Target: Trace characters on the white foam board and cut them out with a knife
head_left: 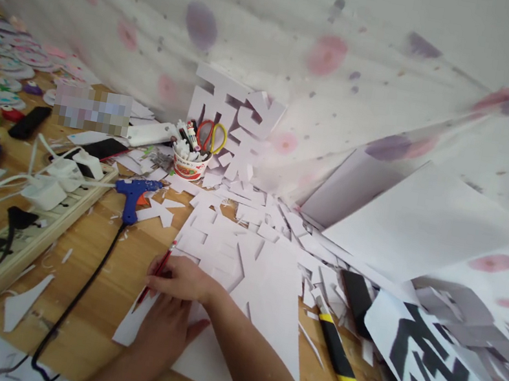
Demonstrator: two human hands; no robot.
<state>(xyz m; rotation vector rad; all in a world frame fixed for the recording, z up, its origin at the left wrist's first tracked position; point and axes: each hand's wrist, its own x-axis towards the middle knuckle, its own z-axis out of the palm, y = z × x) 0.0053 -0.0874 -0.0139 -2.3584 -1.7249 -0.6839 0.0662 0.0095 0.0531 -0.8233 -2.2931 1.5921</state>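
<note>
My right hand (182, 279) is closed around a red pencil (163, 263). The pencil slants down to the left, its dark tip near the left edge of a white board (263, 310). Below it, my left hand (164, 326) lies flat on the board with the thumb spread to the right; its fingertips are partly hidden under my right hand. Character-shaped openings and cuts show in the board's upper part. To the right of the board lies a yellow-and-black utility knife (337, 350).
A blue glue gun (134, 195) and a power strip (29, 236) with plugs and cables are on the left. Behind stand a cup (188, 167) of scissors and pens and white cut-out characters (246, 123). Paper scraps (289, 219) litter the table; a printed sheet (443, 375) is at right.
</note>
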